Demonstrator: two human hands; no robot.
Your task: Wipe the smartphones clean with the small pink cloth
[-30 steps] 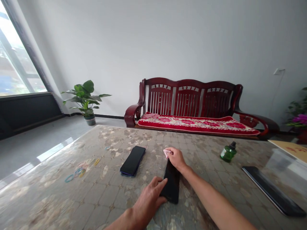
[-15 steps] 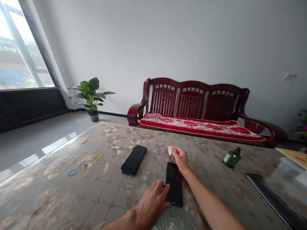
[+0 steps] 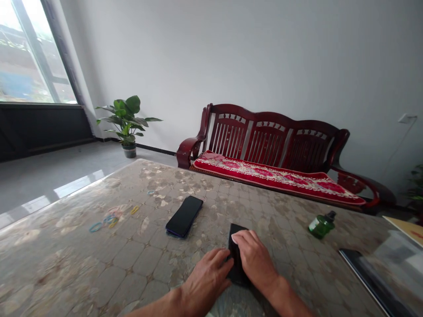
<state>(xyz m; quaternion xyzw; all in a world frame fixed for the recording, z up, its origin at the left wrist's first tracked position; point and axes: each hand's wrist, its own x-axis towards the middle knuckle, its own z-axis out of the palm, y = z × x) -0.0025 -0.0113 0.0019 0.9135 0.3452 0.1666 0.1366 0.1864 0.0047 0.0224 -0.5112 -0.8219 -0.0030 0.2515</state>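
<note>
A black smartphone (image 3: 235, 247) lies flat on the table in front of me, partly covered by my hands. My left hand (image 3: 209, 272) grips its left edge, fingertips reaching just onto the glass. Over the upper right of the screen, my right hand (image 3: 256, 255) presses down with bent fingers on a small pale pink cloth or tissue (image 3: 234, 238). Only a corner of that wipe shows; the rest is beneath the fingers. Left of the hands, another dark smartphone (image 3: 185, 216) rests on top of a blue-edged item, perhaps another phone.
Several coloured rubber bands (image 3: 110, 220) lie on the left of the patterned table (image 3: 139, 264). To the right stand a green spray bottle (image 3: 321, 224), a large dark tablet-like slab (image 3: 370, 277) and a clear plastic box (image 3: 396, 251). Behind are a wooden bench (image 3: 264, 141) and a potted plant (image 3: 127, 125).
My right hand has come down and toward me from above the phone's top end, and the pale wipe now touches the screen. My left hand stays at the phone's edge.
</note>
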